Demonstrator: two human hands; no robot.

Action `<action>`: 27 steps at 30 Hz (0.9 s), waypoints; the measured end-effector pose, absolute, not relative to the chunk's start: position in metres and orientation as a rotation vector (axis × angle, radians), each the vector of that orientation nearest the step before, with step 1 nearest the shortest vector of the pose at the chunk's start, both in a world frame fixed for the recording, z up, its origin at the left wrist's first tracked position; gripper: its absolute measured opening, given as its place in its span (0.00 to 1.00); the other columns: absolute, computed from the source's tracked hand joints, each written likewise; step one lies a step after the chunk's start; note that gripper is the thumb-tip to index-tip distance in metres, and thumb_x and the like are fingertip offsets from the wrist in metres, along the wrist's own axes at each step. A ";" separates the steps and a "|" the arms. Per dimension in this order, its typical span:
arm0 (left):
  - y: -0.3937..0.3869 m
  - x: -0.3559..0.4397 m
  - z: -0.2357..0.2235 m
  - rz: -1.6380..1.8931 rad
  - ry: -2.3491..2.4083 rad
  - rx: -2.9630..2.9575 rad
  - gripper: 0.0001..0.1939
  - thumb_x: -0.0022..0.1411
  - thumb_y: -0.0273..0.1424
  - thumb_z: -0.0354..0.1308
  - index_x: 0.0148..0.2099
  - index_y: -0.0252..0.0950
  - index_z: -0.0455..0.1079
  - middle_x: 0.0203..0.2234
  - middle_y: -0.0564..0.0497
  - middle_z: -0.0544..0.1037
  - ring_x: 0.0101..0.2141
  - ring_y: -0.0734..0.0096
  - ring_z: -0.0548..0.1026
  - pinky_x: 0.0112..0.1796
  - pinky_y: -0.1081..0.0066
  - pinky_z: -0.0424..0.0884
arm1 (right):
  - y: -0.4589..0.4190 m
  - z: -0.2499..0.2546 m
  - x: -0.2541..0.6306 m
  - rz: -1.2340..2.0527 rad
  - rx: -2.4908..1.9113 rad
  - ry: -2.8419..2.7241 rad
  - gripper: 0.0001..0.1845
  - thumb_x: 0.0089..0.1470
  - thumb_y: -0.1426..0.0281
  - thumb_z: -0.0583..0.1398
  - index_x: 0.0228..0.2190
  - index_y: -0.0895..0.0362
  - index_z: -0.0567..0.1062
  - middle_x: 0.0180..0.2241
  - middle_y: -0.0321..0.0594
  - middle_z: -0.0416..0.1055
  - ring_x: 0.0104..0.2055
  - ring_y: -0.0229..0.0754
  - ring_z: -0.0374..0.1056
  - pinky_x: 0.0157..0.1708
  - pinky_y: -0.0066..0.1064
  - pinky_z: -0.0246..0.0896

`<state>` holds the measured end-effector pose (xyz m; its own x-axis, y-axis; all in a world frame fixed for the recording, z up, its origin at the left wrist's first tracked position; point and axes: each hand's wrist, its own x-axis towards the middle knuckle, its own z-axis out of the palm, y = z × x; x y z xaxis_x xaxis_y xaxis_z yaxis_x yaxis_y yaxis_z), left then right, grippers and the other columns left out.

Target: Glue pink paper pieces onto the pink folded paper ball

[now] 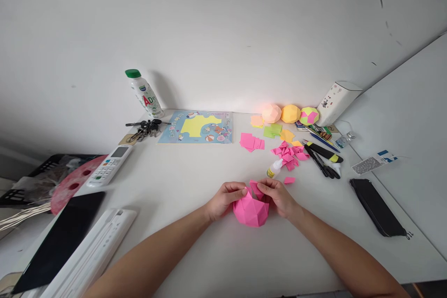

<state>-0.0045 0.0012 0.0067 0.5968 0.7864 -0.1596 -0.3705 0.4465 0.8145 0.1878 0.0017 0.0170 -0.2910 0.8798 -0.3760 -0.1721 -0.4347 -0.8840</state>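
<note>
Between my hands, at the near middle of the table, is a pink folded-paper ball (250, 213) with an opening at its top. My left hand (226, 198) pinches the ball's rim on the left side, thumb and fingers closed. On the right, my right hand (278, 195) pinches a pink paper piece (256, 189) at the opening's edge; whether that piece is joined to the ball I cannot tell. A small glue bottle (274, 168) lies just beyond my right hand. One loose pink piece (289, 180) rests near it, and a pile of folded pink pieces (289, 154) lies farther back.
Along the wall stand finished paper balls (291, 114) and a white box (337, 102). Pens and a cutter (323, 152) and a black pouch (377, 207) lie right. A booklet (223, 125), bottle (145, 95), keys (148, 128), remote (110, 165) and tablet (61, 242) are left.
</note>
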 end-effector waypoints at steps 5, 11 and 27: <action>0.001 -0.004 0.008 0.763 0.591 0.818 0.15 0.53 0.38 0.62 0.24 0.30 0.69 0.20 0.54 0.63 0.23 0.77 0.61 0.26 0.73 0.56 | 0.003 0.016 0.189 1.781 -1.228 -0.990 0.15 0.40 0.59 0.68 0.23 0.58 0.74 0.22 0.34 0.69 0.25 0.37 0.63 0.27 0.31 0.58; 0.001 -0.004 0.008 0.773 0.578 0.809 0.15 0.53 0.37 0.62 0.24 0.30 0.69 0.19 0.54 0.64 0.22 0.78 0.61 0.26 0.74 0.56 | 0.002 0.017 0.189 1.796 -1.214 -1.009 0.15 0.41 0.59 0.68 0.23 0.58 0.74 0.23 0.34 0.70 0.25 0.36 0.64 0.28 0.30 0.58; 0.000 -0.004 0.003 0.786 0.598 0.804 0.12 0.54 0.36 0.62 0.27 0.30 0.72 0.22 0.52 0.69 0.23 0.77 0.65 0.27 0.73 0.59 | -0.005 0.025 0.185 1.799 -1.220 -1.048 0.15 0.42 0.59 0.67 0.24 0.59 0.76 0.22 0.35 0.71 0.25 0.36 0.64 0.27 0.30 0.58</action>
